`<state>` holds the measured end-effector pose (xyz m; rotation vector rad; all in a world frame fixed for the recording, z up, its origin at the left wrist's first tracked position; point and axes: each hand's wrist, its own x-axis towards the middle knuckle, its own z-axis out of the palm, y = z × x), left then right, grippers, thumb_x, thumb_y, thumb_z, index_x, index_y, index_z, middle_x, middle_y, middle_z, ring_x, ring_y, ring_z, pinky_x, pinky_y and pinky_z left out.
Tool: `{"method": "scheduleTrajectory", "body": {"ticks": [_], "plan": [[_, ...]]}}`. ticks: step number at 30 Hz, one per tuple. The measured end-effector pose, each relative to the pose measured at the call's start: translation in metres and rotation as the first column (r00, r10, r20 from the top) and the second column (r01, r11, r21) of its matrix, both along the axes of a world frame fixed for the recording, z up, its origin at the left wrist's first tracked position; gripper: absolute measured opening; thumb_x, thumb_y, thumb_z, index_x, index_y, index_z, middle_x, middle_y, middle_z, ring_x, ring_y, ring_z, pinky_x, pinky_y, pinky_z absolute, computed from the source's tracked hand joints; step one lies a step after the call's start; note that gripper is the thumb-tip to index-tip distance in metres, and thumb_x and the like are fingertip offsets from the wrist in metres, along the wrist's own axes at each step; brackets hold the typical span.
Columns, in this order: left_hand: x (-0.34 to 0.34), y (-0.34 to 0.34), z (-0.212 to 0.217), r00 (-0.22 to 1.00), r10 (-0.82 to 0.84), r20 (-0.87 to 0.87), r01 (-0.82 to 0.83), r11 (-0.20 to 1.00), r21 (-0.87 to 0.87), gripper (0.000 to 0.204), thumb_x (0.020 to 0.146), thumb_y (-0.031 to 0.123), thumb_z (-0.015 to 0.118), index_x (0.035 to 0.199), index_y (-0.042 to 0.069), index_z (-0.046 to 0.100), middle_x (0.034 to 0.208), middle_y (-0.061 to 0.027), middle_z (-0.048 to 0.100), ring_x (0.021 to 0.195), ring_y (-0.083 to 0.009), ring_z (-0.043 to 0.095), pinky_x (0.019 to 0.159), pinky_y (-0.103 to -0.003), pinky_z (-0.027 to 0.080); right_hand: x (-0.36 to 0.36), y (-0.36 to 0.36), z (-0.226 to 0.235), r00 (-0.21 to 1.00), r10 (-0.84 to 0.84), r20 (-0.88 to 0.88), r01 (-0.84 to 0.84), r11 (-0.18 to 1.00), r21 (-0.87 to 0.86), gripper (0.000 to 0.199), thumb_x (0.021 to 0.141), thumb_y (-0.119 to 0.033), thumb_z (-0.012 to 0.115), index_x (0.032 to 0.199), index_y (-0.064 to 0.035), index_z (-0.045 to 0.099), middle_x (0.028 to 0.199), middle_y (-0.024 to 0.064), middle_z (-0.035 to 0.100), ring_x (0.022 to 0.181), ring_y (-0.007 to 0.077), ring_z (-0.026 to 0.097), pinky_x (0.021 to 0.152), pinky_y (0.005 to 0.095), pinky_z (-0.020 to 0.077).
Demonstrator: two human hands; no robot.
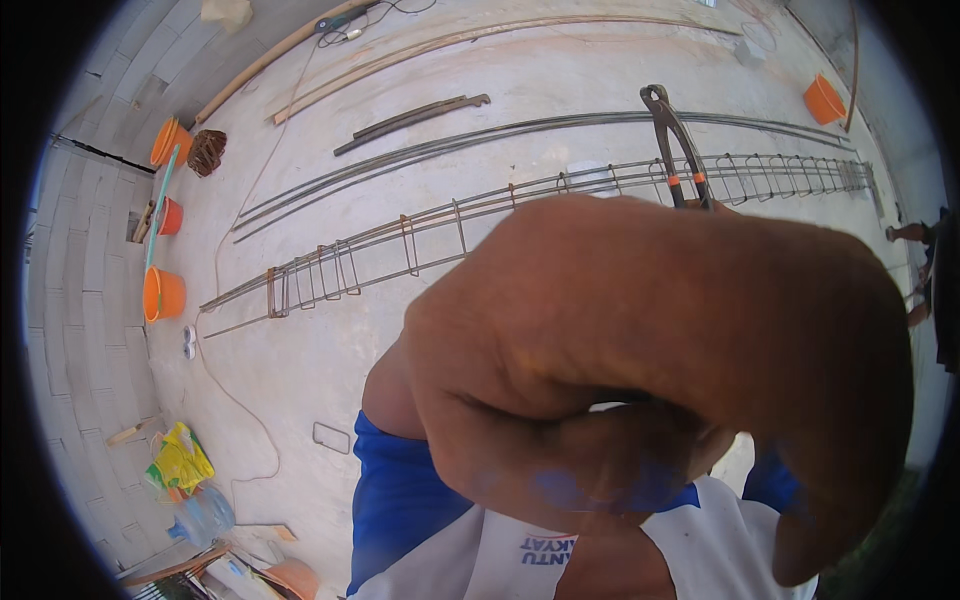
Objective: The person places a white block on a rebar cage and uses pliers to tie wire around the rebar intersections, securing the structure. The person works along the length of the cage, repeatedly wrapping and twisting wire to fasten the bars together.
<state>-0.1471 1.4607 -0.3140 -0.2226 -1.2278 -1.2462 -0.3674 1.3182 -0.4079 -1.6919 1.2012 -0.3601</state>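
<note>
My left hand (560, 310), very large and close, fills the middle and right of the head view. Its fingers are curled in; what they hold, if anything, cannot be made out. Beyond it, dark-jawed pincers (663, 125) with orange bands on the handles point away from me. The handle ends disappear behind my left hand, where a sliver of my right hand (731, 208) shows around them. Further off, a long rebar cage (408, 240) with square stirrups lies across the floor, some stirrups bunched towards its left end.
Loose steel bars (440, 143) and long wooden boards (480, 38) lie beyond the cage. Orange buckets (164, 294) line the left block wall, with a cable (232, 400) nearby. One stirrup (331, 437) lies on the floor. Another person (935, 270) is at the right edge.
</note>
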Motion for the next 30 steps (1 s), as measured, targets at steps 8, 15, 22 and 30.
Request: {"method": "scheduleTrajectory", "body": {"ticks": [8, 15, 22, 30], "plan": [[-0.038, 0.024, 0.014, 0.996, -0.082, -0.043, 0.082, 0.997, 0.007, 0.021, 0.084, -0.004, 0.049, 0.102, -0.004, 0.059, 0.092, -0.0136, 0.063, 0.089, -0.023, 0.061, 0.073, -0.032, 0.048, -0.005, -0.001, 0.012, 0.99, 0.144, 0.008, -0.143, 0.989, -0.044, 0.03, 0.088, -0.021, 0.06, 0.106, 0.0016, 0.059, 0.082, 0.0065, 0.061, 0.073, 0.0141, 0.055, 0.066, 0.0315, 0.0447], [-0.095, 0.042, 0.028, 0.993, -0.111, -0.031, 0.113, 0.99, 0.08, 0.021, 0.084, -0.002, 0.049, 0.102, -0.004, 0.059, 0.093, -0.0134, 0.063, 0.09, -0.0225, 0.061, 0.075, -0.032, 0.048, 0.035, -0.023, -0.016, 0.972, 0.234, -0.02, -0.235, 0.971, -0.05, 0.03, 0.086, -0.022, 0.058, 0.103, 0.0035, 0.059, 0.081, 0.0082, 0.06, 0.071, 0.0169, 0.057, 0.065, 0.0313, 0.0455], [-0.099, 0.021, 0.011, 0.988, -0.132, -0.083, 0.139, 0.986, 0.09, 0.02, 0.084, 0.0, 0.049, 0.102, -0.004, 0.059, 0.094, -0.0132, 0.063, 0.091, -0.022, 0.06, 0.077, -0.032, 0.047, 0.045, -0.061, -0.141, 0.979, 0.068, 0.193, -0.098, 0.984, 0.152, 0.026, 0.083, -0.019, 0.058, 0.092, 0.0049, 0.059, 0.076, 0.0092, 0.06, 0.062, 0.0176, 0.057, 0.049, 0.0316, 0.0466], [-0.072, 0.007, -0.001, 0.982, -0.1, -0.158, 0.121, 0.984, 0.13, 0.02, 0.085, 0.002, 0.049, 0.102, -0.003, 0.059, 0.095, -0.013, 0.063, 0.092, -0.0215, 0.06, 0.08, -0.032, 0.047, 0.048, -0.062, -0.191, 0.998, -0.028, 0.056, 0.011, 0.959, 0.283, 0.022, 0.082, -0.016, 0.058, 0.088, 0.005, 0.058, 0.076, 0.0108, 0.059, 0.063, 0.0201, 0.059, 0.05, 0.034, 0.0496]]}}
